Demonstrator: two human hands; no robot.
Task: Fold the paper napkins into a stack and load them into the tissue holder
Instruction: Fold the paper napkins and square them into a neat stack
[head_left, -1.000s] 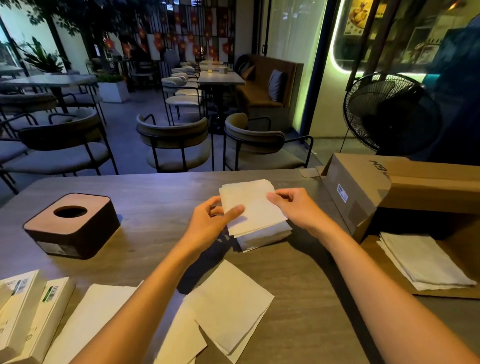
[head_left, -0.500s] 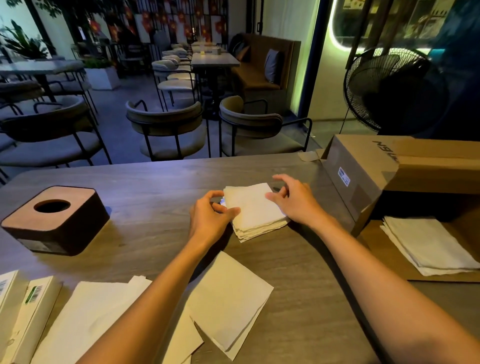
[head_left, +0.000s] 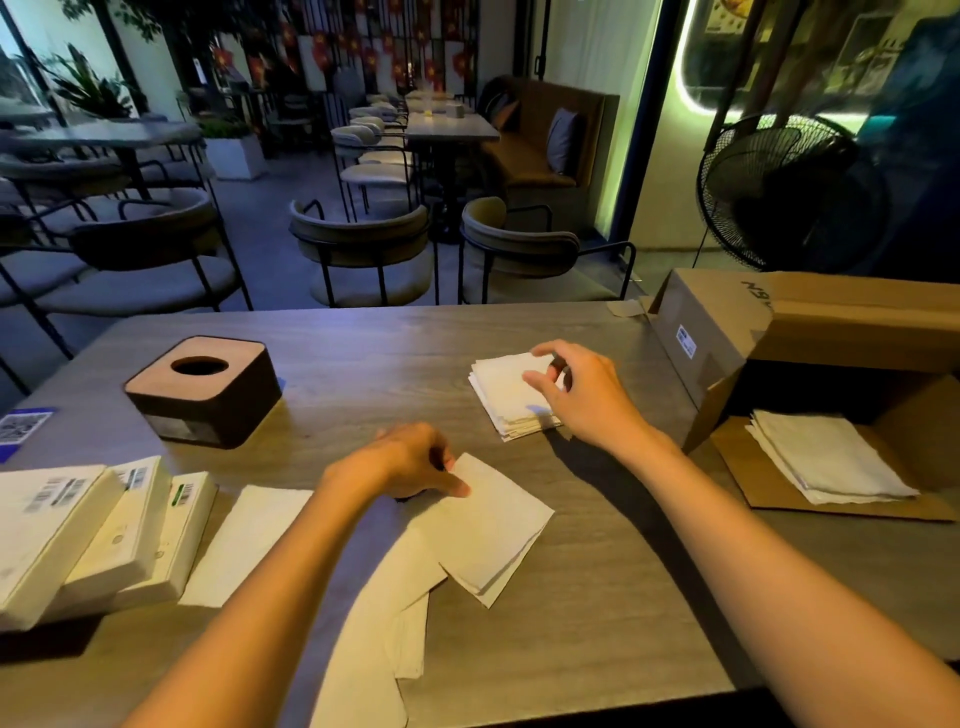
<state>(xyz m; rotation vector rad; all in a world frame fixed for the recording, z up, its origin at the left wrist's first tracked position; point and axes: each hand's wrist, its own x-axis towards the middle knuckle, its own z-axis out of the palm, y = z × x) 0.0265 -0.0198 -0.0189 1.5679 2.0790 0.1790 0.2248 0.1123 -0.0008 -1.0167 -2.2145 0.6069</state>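
Note:
A stack of folded white napkins lies on the wooden table, right of centre. My right hand hovers over the stack's right side with fingers loosely curled, holding nothing. My left hand is nearer to me and pinches the far corner of a loose unfolded napkin. More loose napkins are spread along the near edge. The brown tissue holder, with a round hole in its top, stands at the left.
Three sealed napkin packs lie at the near left. An open cardboard box lies on its side at the right, with a pile of unfolded napkins on its flap. Chairs stand beyond the table's far edge.
My left hand left the folded stack and came back toward me to pinch a loose napkin. My right hand let go of the stack and now hovers over it.

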